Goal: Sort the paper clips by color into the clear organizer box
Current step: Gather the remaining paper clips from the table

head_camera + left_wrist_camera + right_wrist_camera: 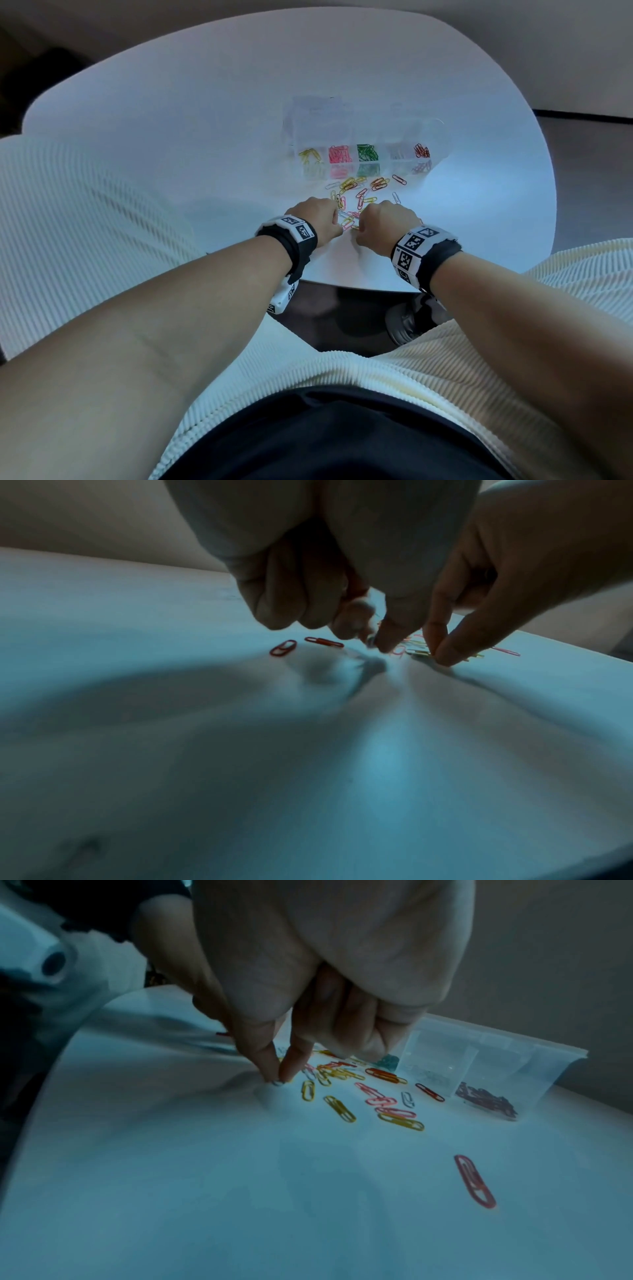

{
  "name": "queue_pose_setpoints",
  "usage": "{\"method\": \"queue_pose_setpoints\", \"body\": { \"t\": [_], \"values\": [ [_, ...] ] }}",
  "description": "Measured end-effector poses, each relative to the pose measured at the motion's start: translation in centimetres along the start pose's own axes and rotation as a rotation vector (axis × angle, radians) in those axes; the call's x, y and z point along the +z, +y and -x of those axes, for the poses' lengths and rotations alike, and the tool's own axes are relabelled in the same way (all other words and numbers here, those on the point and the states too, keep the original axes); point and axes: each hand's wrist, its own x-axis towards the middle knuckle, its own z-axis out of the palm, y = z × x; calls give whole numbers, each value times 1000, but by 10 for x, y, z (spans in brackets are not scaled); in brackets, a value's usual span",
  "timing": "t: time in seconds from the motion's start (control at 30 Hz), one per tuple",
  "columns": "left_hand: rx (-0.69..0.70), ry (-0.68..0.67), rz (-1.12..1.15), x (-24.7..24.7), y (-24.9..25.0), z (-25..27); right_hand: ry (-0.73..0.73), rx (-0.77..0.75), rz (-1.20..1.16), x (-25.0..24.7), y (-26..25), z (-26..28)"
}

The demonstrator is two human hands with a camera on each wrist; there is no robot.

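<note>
The clear organizer box stands at mid-table, with yellow, pink, green, pale and red clips in separate compartments. Several loose paper clips in mixed colours lie on the table just in front of it. Both hands hover over the near end of that pile. My left hand has its fingers curled, and thumb and forefinger pinch a blurred pale clip at the table. My right hand pinches a small pale clip tip against the surface. The hands are close together but do not touch.
The white round table ends in a near edge close behind my wrists. The box's clear lid lies open behind it. Two red clips lie left of my left hand; one red clip lies apart at the right.
</note>
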Motion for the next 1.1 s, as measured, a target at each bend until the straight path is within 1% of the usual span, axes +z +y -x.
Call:
{"method": "queue_pose_setpoints", "body": {
  "t": [0.1, 0.23, 0.33, 0.43, 0.63, 0.73, 0.87, 1.0, 1.1],
  "values": [
    [-15, 29, 180, -1, -1, -3, 11, -6, 35, 2, 0, 0],
    [-62, 105, 343, -9, 0, -5, 9, -5, -24, 1, 5, -2],
    [-105, 126, 363, -10, -2, -5, 0, -3, -61, -2, 8, -3],
    [-143, 105, 387, -11, -3, -7, 0, -9, -37, -2, 7, -3],
    [-151, 143, 463, -14, 0, -10, -3, -29, 25, -1, 3, -1],
    [-99, 136, 374, -12, -1, -6, 7, -58, 73, -1, -1, 4],
    [21, 55, 99, -9, -3, -1, -14, -106, 105, -2, -3, 7],
    [75, 82, -59, -8, -2, -4, -36, -109, 116, -1, -2, 9],
    [76, 90, -112, -7, -1, -6, -39, -93, 90, -2, 1, 12]
  ]
}}
